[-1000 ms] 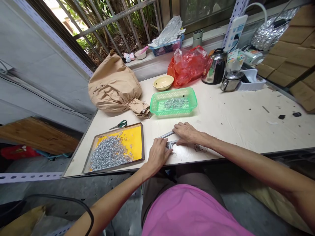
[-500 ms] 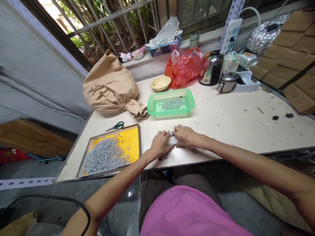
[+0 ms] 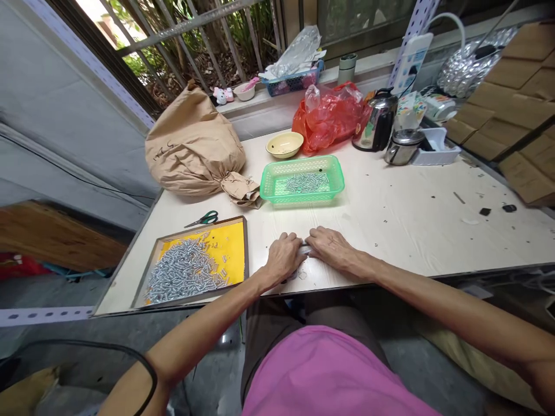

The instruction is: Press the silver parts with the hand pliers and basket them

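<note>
Both our left hand (image 3: pixel 284 256) and right hand (image 3: pixel 332 247) grip the grey piece (image 3: pixel 305 250), mostly hidden, near the front edge of the tabletop (image 3: pixel 390 231). Uneven push could slip it off that edge.

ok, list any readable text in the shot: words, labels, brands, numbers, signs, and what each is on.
Nothing reads with certainty.
Yellow tray lining: handwriting, perhaps starting "Pr"; rest unclear.
Brown paper bag: dark handwritten characters, too unclear to quote.
White upright panel near the window: print too small to read.
Grey tool: mostly covered, no lettering shows.
</note>
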Demonstrator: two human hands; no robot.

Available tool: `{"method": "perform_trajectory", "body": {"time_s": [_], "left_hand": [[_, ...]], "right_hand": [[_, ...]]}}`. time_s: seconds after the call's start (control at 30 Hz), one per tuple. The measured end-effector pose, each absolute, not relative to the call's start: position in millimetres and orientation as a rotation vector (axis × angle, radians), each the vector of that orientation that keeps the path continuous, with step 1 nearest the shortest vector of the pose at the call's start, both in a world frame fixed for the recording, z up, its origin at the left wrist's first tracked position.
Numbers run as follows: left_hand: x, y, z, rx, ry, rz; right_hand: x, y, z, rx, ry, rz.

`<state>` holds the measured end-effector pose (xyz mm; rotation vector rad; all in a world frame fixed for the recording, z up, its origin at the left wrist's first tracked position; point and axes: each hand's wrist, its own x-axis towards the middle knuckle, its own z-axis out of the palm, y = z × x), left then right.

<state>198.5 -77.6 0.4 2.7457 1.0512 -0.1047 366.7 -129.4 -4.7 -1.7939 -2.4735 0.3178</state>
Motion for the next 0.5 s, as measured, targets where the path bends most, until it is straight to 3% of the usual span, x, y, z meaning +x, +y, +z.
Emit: {"method": "perform_trajectory", "body": {"time_s": [0.23,0.5], "left_hand": [[187,-126,-30,2.716,1.008,0.275],[190,-154,-44,2.671,0.92,0.412]], "right_hand": [[391,-115,-11,-1.593,-2.445,0.461],[384,-84,-16,-1.817,-2.392,0.136]]}}
